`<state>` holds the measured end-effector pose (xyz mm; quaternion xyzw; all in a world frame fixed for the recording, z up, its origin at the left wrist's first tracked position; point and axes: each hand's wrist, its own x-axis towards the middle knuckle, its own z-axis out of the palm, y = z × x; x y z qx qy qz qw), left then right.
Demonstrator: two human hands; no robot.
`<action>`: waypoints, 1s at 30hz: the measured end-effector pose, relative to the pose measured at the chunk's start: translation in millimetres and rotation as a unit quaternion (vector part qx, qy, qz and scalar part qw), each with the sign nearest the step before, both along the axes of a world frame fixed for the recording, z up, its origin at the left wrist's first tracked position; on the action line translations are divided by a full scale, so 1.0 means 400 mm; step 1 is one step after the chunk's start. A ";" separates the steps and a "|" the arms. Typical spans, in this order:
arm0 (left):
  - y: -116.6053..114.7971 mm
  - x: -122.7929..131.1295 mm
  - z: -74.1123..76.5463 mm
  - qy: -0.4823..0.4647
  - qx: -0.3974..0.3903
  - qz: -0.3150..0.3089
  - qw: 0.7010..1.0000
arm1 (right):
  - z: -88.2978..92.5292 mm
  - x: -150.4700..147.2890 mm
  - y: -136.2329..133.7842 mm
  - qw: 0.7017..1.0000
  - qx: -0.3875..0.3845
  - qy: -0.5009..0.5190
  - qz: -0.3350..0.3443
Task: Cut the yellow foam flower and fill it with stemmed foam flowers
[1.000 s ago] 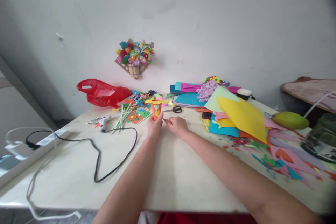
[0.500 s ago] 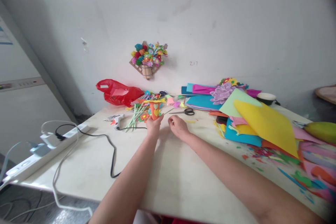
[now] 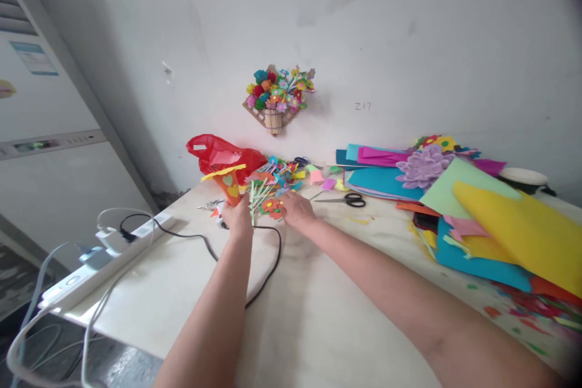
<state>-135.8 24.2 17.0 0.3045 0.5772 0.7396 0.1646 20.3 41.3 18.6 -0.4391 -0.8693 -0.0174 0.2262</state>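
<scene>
The orange paper cone (image 3: 230,185) is held up just above the table's (image 3: 318,315) far left part, close in front of the red plastic bag (image 3: 222,154). It carries a green and a yellow heart on its side and a yellow strip across its mouth; from here I can't see whether anything sits inside. The left hand (image 3: 239,218) has its fingers wrapped tight round the cone's narrow bottom end.

Just to its right, the right hand (image 3: 295,209) rests on the heap of paper flowers (image 3: 268,201) with pale green stems. Its fingers are curled down onto them, but I can't tell if they grip any.

A black cord (image 3: 268,254) loops under both wrists and runs to a white power strip (image 3: 104,254) at the table's left edge. Scissors (image 3: 348,199) lie beyond the right hand. Stacked coloured sheets (image 3: 482,254) cover the right side, a purple paper flower (image 3: 422,167) on top.

On the wall a small basket (image 3: 273,121) is stuffed full of bright paper blooms.
</scene>
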 end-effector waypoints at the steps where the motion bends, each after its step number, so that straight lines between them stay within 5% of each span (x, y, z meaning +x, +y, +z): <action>1: 0.000 -0.026 -0.010 -0.001 -0.008 0.043 0.999 | 0.002 -0.020 0.008 1.000 0.006 -0.020 0.022; 4: -0.001 -0.085 -0.039 0.018 -0.023 0.105 0.994 | 0.000 -0.081 0.033 0.991 0.040 -0.079 0.096; 8: 0.008 -0.111 -0.057 0.037 -0.028 0.112 0.993 | -0.001 -0.154 0.067 0.966 0.088 -0.164 0.177; 18: 0.024 -0.094 -0.046 -0.101 0.016 0.031 0.994 | 0.024 -0.277 0.114 0.924 0.107 -0.264 0.256; 30: 0.020 -0.082 -0.057 -0.095 0.029 0.027 0.995 | 0.001 -0.247 0.152 0.872 0.203 -0.320 0.309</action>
